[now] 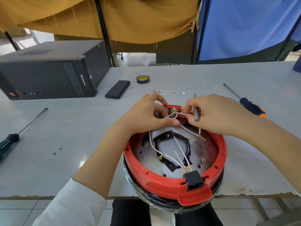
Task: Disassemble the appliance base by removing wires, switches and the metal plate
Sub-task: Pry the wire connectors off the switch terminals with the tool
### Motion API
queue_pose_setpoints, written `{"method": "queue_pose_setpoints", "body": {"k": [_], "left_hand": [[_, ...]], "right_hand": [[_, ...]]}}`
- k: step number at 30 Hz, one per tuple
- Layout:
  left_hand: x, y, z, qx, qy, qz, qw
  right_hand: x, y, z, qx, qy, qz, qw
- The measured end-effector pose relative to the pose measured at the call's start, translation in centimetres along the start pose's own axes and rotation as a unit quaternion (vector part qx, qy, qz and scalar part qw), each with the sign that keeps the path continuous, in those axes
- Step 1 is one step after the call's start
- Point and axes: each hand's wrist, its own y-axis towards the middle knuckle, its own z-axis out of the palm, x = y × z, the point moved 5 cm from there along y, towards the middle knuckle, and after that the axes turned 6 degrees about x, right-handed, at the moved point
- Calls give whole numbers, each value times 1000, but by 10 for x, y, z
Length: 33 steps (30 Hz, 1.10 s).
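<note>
Round red plastic appliance base (171, 181) overhanging the near edge of the grey table (65, 160), black socket block (194, 181) nearest. Over its far rim: left hand (146, 115), fingers curled, pinching thin white wires (172, 115); right hand (216, 116), curled round a short grey metal tool (195, 113), fingertips touching the same wires. Beyond the base, a loose white wire (169, 92).

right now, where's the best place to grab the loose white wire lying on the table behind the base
Pinch the loose white wire at mid-length, coming straight down from above. It lies flat and apart from other things on the table, with small gold terminals at both ends, so the bare middle is the easiest grip.
</note>
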Motion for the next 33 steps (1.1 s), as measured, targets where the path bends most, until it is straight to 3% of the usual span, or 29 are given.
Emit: {"method": "queue_pose_setpoints", "body": {"k": [7,11,15,17,20,25,30,33], "left_hand": [[-6,-2,-3,-15,-28,22,999],[-3,-2,-2,-20,-27,9,999],[0,-2,1,-8,-18,7,1000],[1,-1,1,-1,-15,11,1000],[0,-1,2,-4,-15,11,1000],[0,-2,1,-8,-23,4,1000],[3,-2,-1,-35,-53,-30,998],[14,-2,-1,-37,-29,-120,992]], "right_hand": [[-2,-7,13,91,-40,-60,993],[1,-9,10,43,23,-64,997],[4,-9,2,-23,232,-70,970],[5,-4,5,-34,280,-66,957],[0,4,10,-64,287,-35,955],[-10,12,5,-119,196,-29,973],[-36,38,0,-123,288,16,949],[-64,72,20,-72,315,76,943]]}}
